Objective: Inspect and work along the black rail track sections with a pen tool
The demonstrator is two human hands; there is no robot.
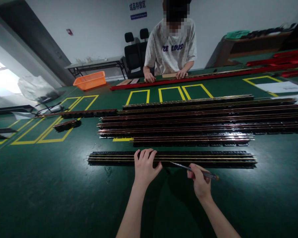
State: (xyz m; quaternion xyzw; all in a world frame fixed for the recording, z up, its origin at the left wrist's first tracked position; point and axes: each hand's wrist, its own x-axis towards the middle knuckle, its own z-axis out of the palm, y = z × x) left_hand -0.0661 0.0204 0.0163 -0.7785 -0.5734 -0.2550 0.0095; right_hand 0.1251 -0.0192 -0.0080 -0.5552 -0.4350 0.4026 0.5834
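Note:
A long black rail strip with gold lines (213, 159) lies across the green table in front of me. My left hand (145, 165) rests on it with fingers curled over its top edge, gripping it. My right hand (200, 180) is closed on a thin screwdriver (188, 168) whose tip points left at the strip's near edge.
A stack of several similar dark strips (201, 119) lies beyond. Across the table (52, 185) a person in a white T-shirt (172, 46) presses both hands on a red strip (213, 76). An orange basket (89, 80) stands at far left, short strip pieces (67, 125) nearby.

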